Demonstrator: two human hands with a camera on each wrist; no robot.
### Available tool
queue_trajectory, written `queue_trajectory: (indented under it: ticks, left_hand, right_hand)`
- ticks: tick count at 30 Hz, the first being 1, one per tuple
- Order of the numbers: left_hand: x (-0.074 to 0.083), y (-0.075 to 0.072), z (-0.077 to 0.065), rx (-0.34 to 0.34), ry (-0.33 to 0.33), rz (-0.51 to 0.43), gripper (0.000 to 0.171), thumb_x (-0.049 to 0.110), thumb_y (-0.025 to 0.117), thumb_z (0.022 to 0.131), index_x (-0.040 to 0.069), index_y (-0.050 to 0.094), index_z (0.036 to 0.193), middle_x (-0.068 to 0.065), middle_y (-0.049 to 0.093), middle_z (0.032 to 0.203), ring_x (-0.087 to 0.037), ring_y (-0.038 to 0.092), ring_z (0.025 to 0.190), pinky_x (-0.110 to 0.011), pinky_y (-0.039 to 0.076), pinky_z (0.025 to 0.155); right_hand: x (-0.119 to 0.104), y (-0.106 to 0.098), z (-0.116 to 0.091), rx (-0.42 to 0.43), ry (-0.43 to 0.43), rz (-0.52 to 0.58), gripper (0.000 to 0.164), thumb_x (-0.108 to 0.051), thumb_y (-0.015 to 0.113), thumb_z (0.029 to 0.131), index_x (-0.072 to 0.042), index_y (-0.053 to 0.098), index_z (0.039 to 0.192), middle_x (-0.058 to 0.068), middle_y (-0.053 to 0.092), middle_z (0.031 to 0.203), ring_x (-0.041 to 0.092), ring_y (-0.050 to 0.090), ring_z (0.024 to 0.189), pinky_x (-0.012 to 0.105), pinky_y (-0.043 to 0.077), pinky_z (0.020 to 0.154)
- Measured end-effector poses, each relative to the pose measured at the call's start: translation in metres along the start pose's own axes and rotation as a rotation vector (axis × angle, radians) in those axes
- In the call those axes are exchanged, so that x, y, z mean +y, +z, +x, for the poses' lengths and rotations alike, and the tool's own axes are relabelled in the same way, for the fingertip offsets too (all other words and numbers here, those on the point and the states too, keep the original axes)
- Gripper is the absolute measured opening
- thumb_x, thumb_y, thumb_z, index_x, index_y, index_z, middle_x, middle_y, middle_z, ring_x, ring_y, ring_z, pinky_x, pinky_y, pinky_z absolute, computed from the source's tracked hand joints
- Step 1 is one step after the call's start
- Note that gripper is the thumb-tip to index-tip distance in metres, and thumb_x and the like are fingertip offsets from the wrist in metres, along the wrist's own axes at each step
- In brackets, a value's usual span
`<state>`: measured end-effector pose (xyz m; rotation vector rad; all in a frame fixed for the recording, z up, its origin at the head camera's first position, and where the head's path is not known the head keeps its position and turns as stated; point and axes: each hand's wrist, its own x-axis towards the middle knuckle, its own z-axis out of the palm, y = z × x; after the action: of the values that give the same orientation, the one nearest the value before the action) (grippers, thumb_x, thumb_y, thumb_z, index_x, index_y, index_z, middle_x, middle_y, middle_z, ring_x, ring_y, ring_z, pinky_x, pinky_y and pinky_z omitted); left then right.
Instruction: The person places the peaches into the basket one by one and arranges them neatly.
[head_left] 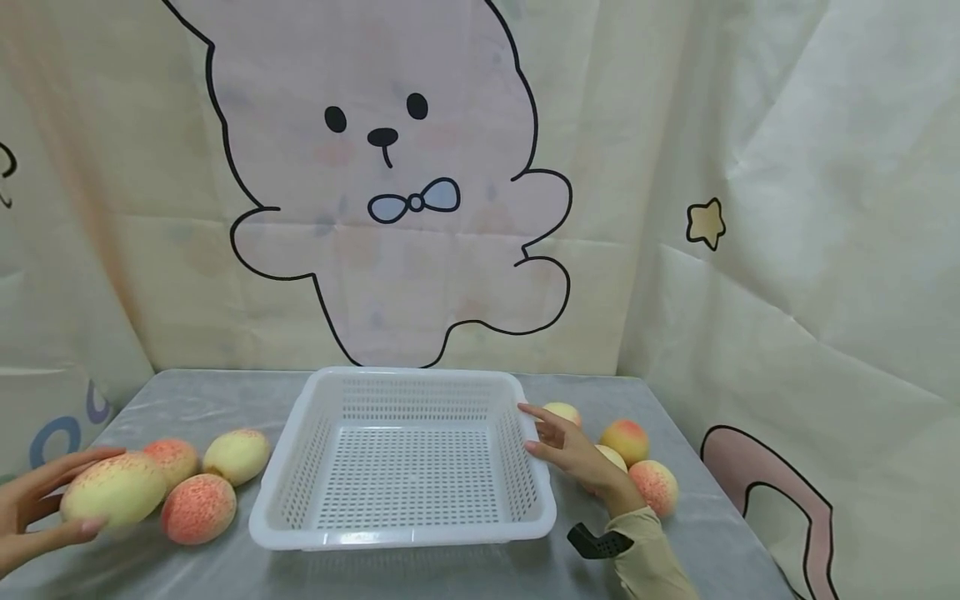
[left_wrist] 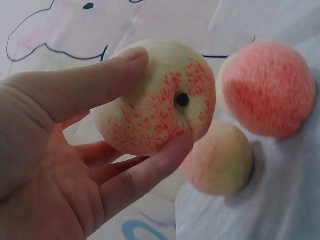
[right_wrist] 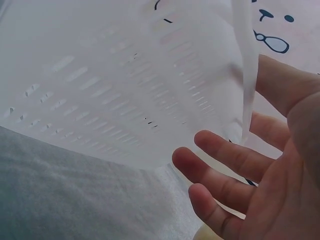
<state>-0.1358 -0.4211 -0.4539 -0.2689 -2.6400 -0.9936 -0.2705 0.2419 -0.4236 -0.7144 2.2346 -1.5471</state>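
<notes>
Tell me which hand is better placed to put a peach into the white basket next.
Left, I'd say. The left hand has a peach in its grip, left of the white basket. The right hand touches the basket's right side and holds no peach, so it seems better for steadying.

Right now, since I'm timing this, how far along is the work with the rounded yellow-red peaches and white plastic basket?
Done: basket set out between peaches, though empty. In hand: the left hand grips one red-speckled peach; the right hand touches the basket's rim. Apparently left: filling it, since all visible peaches are outside.
</notes>
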Motion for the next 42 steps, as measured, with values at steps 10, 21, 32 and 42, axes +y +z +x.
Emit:
queue_trajectory:
  ticks: [10, 21, 32, 42]
  left_hand:
    - [0.062, 0.005, 0.025, -0.065, 0.009, -0.050, 0.066, 0.006, 0.073, 0.084, 0.012, 0.044, 0.142, 0.039, 0.046, 0.120, 0.027, 0.042, 0.103, -0.006, 0.044, 0.071]
    - [0.094, 0.005, 0.042, -0.173, -0.019, -0.117, 0.058, 0.011, 0.064, 0.092, 0.019, 0.040, 0.144, 0.026, 0.050, 0.128, 0.014, 0.055, 0.103, -0.021, 0.051, 0.069]
    - [0.107, 0.023, 0.060, -0.164, -0.022, -0.203, 0.063, 0.012, 0.065, 0.091, 0.020, 0.037, 0.147, 0.026, 0.049, 0.125, 0.013, 0.056, 0.103, -0.022, 0.055, 0.070]
    - [0.118, 0.033, 0.078, -0.180, -0.020, -0.171, 0.063, 0.019, 0.068, 0.090, 0.022, 0.039, 0.145, 0.028, 0.048, 0.123, 0.018, 0.049, 0.103, -0.020, 0.053, 0.074]
  right_hand:
    - [0.004, -0.002, 0.002, -0.021, -0.028, 0.031, 0.065, -0.018, 0.056, 0.098, -0.020, 0.025, 0.154, 0.021, 0.048, 0.145, 0.016, 0.062, 0.112, 0.027, 0.052, 0.090]
    - [0.005, -0.001, 0.002, -0.023, -0.040, 0.040, 0.066, -0.017, 0.057, 0.098, -0.017, 0.023, 0.155, 0.021, 0.045, 0.148, 0.014, 0.061, 0.115, 0.025, 0.051, 0.092]
    - [0.004, -0.001, 0.002, -0.022, -0.026, 0.050, 0.067, -0.018, 0.057, 0.098, -0.017, 0.022, 0.155, 0.022, 0.046, 0.147, 0.015, 0.062, 0.111, 0.027, 0.053, 0.090]
    - [0.003, -0.001, 0.002, -0.008, -0.021, 0.048, 0.067, -0.018, 0.058, 0.097, -0.019, 0.023, 0.155, 0.020, 0.046, 0.147, 0.016, 0.061, 0.113, 0.026, 0.052, 0.091]
